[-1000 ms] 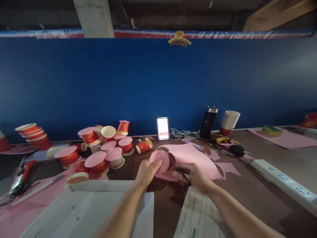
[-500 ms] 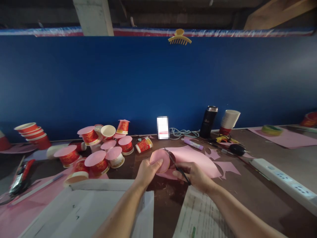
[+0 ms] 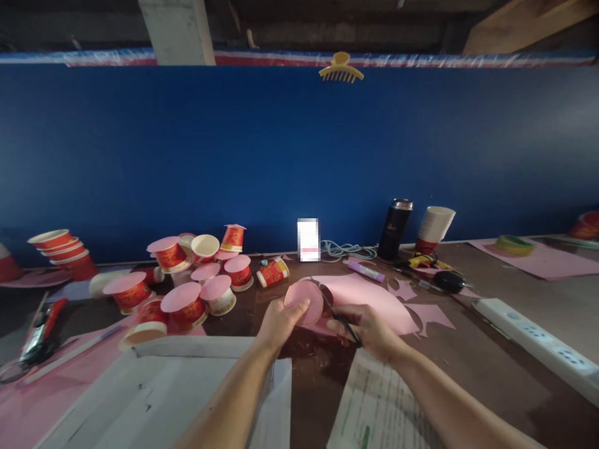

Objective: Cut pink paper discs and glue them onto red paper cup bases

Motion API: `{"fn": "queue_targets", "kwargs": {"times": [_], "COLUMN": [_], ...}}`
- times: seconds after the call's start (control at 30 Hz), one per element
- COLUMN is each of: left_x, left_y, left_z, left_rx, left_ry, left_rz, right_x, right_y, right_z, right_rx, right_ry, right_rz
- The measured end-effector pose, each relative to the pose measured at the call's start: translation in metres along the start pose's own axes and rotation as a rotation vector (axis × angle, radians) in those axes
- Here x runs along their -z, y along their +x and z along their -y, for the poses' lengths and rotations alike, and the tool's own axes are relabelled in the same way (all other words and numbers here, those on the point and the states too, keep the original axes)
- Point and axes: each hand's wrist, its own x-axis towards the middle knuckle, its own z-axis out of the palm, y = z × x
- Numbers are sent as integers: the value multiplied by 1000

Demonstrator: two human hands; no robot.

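My left hand (image 3: 279,325) is closed on a pink paper disc (image 3: 304,304), thumb lying across its face. A thin tan edge rings the disc, and something dark reddish shows just behind its right side; I cannot tell whether this is a cup. In my right hand (image 3: 369,330) is a pair of scissors (image 3: 347,325), dark handles in the fingers, blades pointing up and left at the disc's right edge. How far the blades are parted is unclear. Behind both hands lies a large curved sheet of pink paper (image 3: 369,299).
Left of my hands stand several red paper cups topped with pink discs (image 3: 181,298); one cup (image 3: 272,272) lies on its side. Pink scraps (image 3: 428,317), a purple glue stick (image 3: 366,271), a black flask (image 3: 395,231) and a power strip (image 3: 538,340) are rightward. Printed sheets (image 3: 384,405) lie in front.
The scissors have shifted very slightly along the right edge of the pink disc. Both hands stay almost in place, and the whole view has moved a little.
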Motion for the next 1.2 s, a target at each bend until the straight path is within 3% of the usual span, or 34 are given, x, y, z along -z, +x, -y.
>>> {"fn": "queue_targets", "kwargs": {"times": [0.43,1.2], "left_x": [0,0], "left_y": [0,1], "left_z": [3,1], "left_rx": [47,28], "left_ry": [-201,-204], "left_rz": [63,19], "right_x": [-1,2], "right_y": [-1,-2], "right_z": [0,0], "right_rx": [16,33], "right_ry": [12,-25], "right_rz": [-9,-3]}}
